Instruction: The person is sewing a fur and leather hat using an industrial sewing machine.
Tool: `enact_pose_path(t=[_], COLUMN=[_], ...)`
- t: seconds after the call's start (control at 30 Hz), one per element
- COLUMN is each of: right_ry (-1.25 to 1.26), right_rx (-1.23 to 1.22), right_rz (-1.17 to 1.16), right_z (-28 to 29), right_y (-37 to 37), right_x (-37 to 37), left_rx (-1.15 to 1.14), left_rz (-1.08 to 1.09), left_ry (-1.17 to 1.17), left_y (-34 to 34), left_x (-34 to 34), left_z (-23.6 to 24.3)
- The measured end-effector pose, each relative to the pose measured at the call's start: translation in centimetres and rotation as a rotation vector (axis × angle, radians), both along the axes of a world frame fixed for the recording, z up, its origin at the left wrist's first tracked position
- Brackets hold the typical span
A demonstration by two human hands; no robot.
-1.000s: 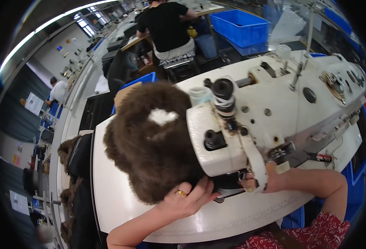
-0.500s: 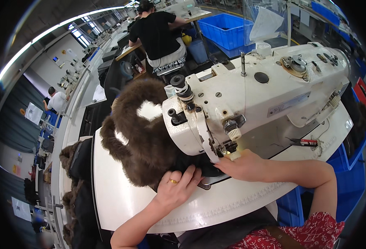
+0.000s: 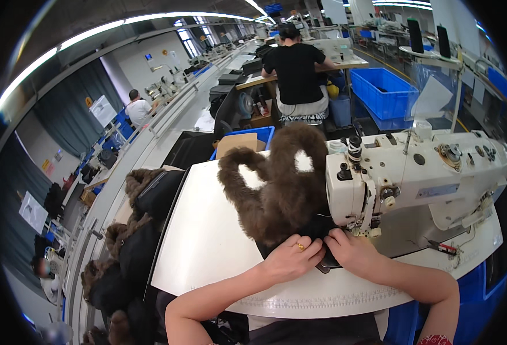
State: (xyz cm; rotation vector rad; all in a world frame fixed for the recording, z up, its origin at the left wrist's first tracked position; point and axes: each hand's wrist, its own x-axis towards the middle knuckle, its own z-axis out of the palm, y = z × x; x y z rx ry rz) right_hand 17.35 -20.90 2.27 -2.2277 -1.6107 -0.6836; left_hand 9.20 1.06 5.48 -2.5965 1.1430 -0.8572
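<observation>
A white sewing machine (image 3: 414,172) stands on the right of the white worktable (image 3: 190,241). Left of its head lies a brown fur piece (image 3: 288,195) with two loops, joined to black fabric (image 3: 268,247). My left hand (image 3: 299,256), with a gold ring, has curled fingers gripping the fabric's near edge. Close beside it, my right hand (image 3: 348,250) pinches the fabric just below and left of the needle area. Fingertips of both are partly hidden. Red-and-black thread snips (image 3: 442,246) lie at the right on the machine bed.
Black pieces with brown fur (image 3: 141,253) are piled along the left side. A blue bin holding cardboard (image 3: 239,144) is beyond the table, another blue bin (image 3: 380,86) farther back, more (image 3: 483,287) below right. A co-worker (image 3: 293,75) sits ahead; others work at left.
The view has tilted upward. My right hand has moved from the presser foot toward my left hand, and the two are closer. The fur piece's loops have spread out more clearly.
</observation>
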Motion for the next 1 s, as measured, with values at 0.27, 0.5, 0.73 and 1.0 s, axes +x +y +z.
enact_pose_path(t=[0.27, 0.5, 0.73, 1.0], right_ry=[0.194, 0.353, 0.47, 0.673], right_rx=[-0.022, -0.046, 0.075, 0.0], right_rz=[0.097, 0.127, 0.117, 0.15], right_z=[-0.6, -0.5, -1.5, -2.3], right_y=[-1.1, -2.0, -1.4, -6.0], right_x=[0.9, 1.2, 1.5, 3.0], left_rx=[-0.015, 0.12, 0.244, 0.192], left_rz=[-0.078, -0.017, 0.032, -0.032], left_ry=[0.043, 0.129, 0.212, 0.44], left_y=[0.0, -1.4, -3.0, -5.3], left_x=[-0.2, -0.9, -0.7, 1.4], left_z=[0.4, 1.2, 3.2, 5.0])
